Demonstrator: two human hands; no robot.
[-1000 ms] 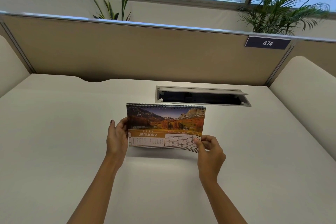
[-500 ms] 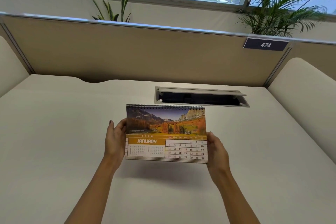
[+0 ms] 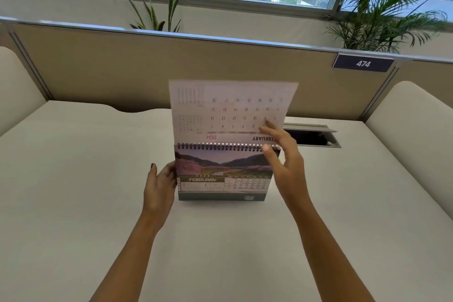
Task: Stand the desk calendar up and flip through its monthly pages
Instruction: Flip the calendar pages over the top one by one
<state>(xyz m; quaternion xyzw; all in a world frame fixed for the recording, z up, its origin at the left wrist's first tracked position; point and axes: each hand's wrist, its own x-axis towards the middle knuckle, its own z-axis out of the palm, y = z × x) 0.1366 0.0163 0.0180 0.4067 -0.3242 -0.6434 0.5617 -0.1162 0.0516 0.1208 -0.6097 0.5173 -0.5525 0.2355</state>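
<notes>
The spiral-bound desk calendar (image 3: 220, 174) stands upright on the white desk (image 3: 73, 179), its February page with a pink landscape facing me. One flipped page (image 3: 230, 110) rises vertically above the spiral binding, showing a white upside-down date grid on its back. My left hand (image 3: 159, 186) grips the calendar's left edge. My right hand (image 3: 282, 154) is at the right end of the binding with fingers spread, its fingertips touching the lower right of the raised page.
A recessed cable tray (image 3: 311, 135) with an open lid lies in the desk behind the calendar. A beige partition (image 3: 122, 68) carries a "474" plate (image 3: 362, 64). Plants (image 3: 382, 7) stand behind it by the window. Padded side panels flank the desk.
The calendar went from held in the air showing January to standing on the desk. The January page has been lifted up over the binding by my right hand, exposing February.
</notes>
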